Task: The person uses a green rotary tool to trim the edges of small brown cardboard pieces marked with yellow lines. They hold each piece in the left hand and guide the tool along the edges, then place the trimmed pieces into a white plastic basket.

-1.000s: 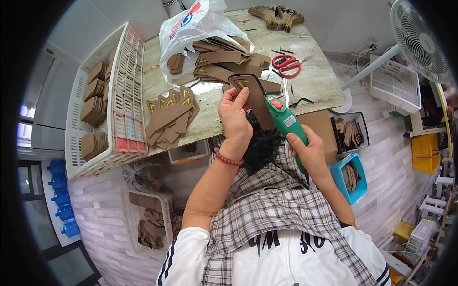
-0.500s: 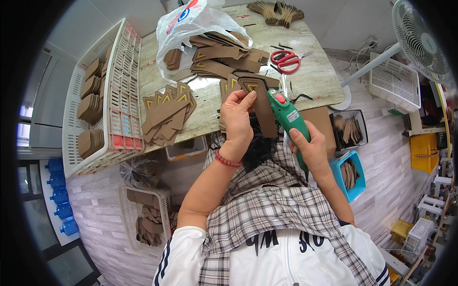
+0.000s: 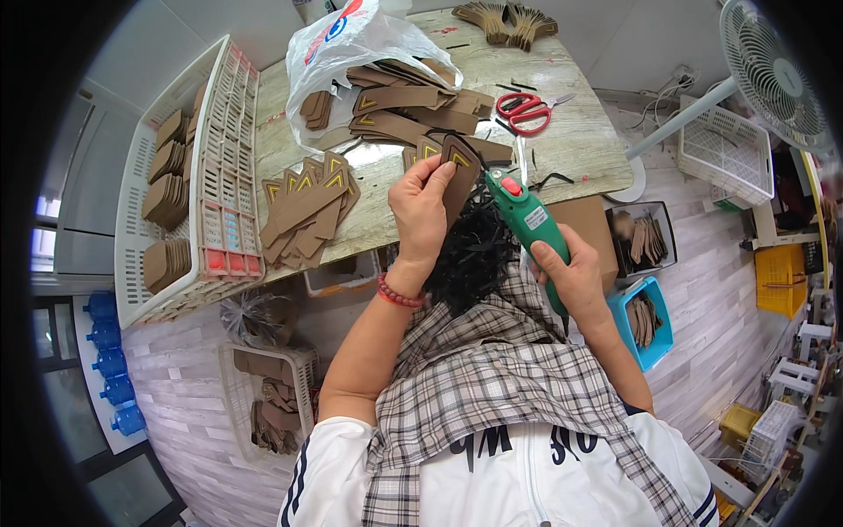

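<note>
My left hand [image 3: 416, 218] pinches a brown strip [image 3: 459, 183] by its rounded end, which carries a yellow V mark. The strip hangs tilted over the table's front edge, with a thin black trim at its top. In my right hand [image 3: 572, 274] is a green electric cutter [image 3: 534, 220] with a red button, my fingers wrapped round its body. Its head points up toward the strip's right edge; whether they touch is hard to tell. Below lies a heap of black trimmings [image 3: 474, 259] on my lap. More marked strips [image 3: 307, 211] are fanned on the table to the left.
A white plastic bag [image 3: 351, 44] stands over piled strips [image 3: 413, 110]. Red-handled scissors [image 3: 524, 114] lie on the right of the table [image 3: 571, 158]. A white crate [image 3: 233, 158] holds stacks at left. A fan [image 3: 773, 79], a blue bin [image 3: 645, 325] and a dark box [image 3: 645, 237] are at right.
My left hand has moved left and slightly down with the strip, turning it and drawing it away from the cutter. More of the black heap shows. My right hand has barely moved.
</note>
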`<state>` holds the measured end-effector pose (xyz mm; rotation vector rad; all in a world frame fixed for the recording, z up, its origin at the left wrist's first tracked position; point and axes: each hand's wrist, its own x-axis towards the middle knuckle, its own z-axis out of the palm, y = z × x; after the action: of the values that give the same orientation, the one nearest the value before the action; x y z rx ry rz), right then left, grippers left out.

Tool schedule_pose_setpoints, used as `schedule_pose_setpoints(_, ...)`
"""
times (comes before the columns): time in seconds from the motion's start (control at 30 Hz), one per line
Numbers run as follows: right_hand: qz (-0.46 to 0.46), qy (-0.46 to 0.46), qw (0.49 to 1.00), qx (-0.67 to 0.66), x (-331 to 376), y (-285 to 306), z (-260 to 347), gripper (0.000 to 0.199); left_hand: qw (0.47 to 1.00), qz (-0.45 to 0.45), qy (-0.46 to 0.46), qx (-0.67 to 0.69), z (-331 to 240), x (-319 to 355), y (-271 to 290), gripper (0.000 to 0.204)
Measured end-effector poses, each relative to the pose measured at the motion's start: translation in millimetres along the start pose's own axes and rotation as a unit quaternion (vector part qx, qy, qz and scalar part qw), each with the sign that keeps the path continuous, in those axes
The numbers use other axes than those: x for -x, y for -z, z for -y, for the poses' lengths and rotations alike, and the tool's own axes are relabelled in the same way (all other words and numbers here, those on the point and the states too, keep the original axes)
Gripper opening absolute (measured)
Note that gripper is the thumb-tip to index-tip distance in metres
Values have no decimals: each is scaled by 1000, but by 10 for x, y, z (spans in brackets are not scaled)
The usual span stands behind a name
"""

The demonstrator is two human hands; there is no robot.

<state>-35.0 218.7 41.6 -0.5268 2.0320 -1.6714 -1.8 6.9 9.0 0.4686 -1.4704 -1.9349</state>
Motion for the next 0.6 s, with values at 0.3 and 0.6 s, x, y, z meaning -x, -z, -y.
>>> schedule_pose_setpoints(0.3,3,3,1000,-23,7,-10,-29,35,997,33,-32,-61,35,-41,69,17)
schedule_pose_setpoints(0.6,-10,4,1000,-23,-3,3,0,35,987,93,-29,-131,-52,16,83,17)
